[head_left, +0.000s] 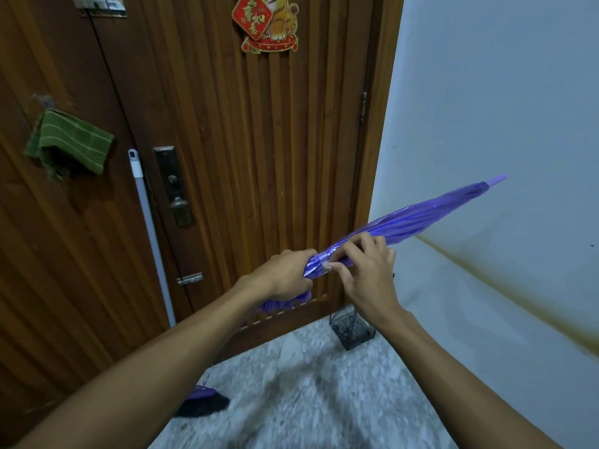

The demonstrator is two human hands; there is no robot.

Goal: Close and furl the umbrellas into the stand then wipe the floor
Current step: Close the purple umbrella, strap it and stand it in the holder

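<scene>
Our left hand (285, 277) squeezes the shiny purple plastic umbrella (415, 222); our right hand (363, 267) maybe pinches its strap.

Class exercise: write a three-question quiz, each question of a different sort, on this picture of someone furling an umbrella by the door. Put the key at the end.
1. True or false: the translucent purple plastic umbrella already stands in the black wire stand.
2. Which hand wraps the canopy's gathered end in a full grip? A) left hand B) right hand C) neither
3. Fill in: the green striped cloth hangs on the brown wooden ____.

Key:
1. False: both hands hold it in the air, tip towards the white wall.
2. A; the right hand only works at it with its fingertips.
3. door
</scene>
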